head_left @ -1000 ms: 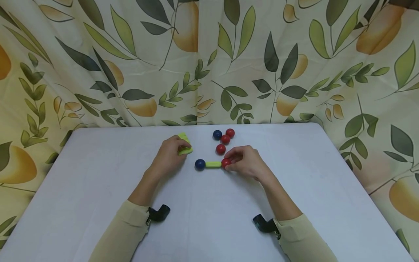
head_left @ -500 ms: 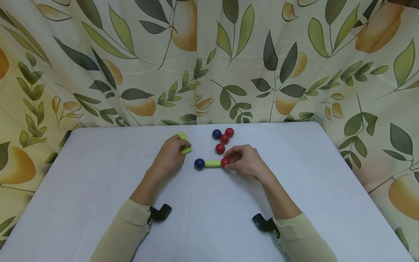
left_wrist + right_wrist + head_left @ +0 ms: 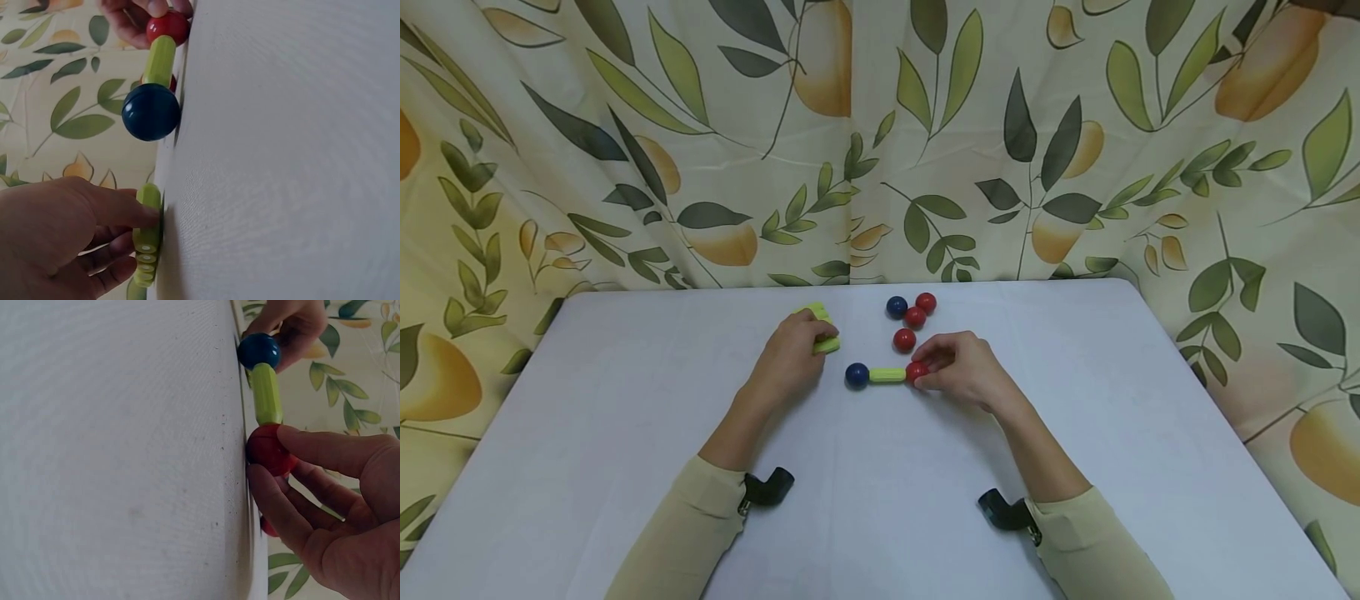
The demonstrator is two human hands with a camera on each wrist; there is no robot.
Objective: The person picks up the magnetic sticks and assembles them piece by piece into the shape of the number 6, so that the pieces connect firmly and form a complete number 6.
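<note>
My right hand (image 3: pixel 962 368) pinches a red ball (image 3: pixel 914 373) between thumb and fingers, low at the table surface. A light green ridged stick (image 3: pixel 887 375) joins that ball to a dark blue ball (image 3: pixel 857 377), making a short bar that lies level. To its left, my left hand (image 3: pixel 790 354) grips one of several light green sticks (image 3: pixel 826 345) lying side by side. In the left wrist view the thumb presses on the nearest green stick (image 3: pixel 147 234), while the fingers reach behind it. Small pale circles show on the ends of the neighbouring sticks.
Behind the bar lie three loose red balls, the nearest red ball (image 3: pixel 904 340) just beyond my right fingertips, and a loose blue ball (image 3: pixel 897 307). A white cloth covers the table (image 3: pixel 880 500). A leaf-patterned curtain (image 3: pixel 880 208) hangs along the back edge.
Both hands keep their holds, and the joined bar stays in place. The whole head view shifted very slightly between the first frame and the second; otherwise little differs.
</note>
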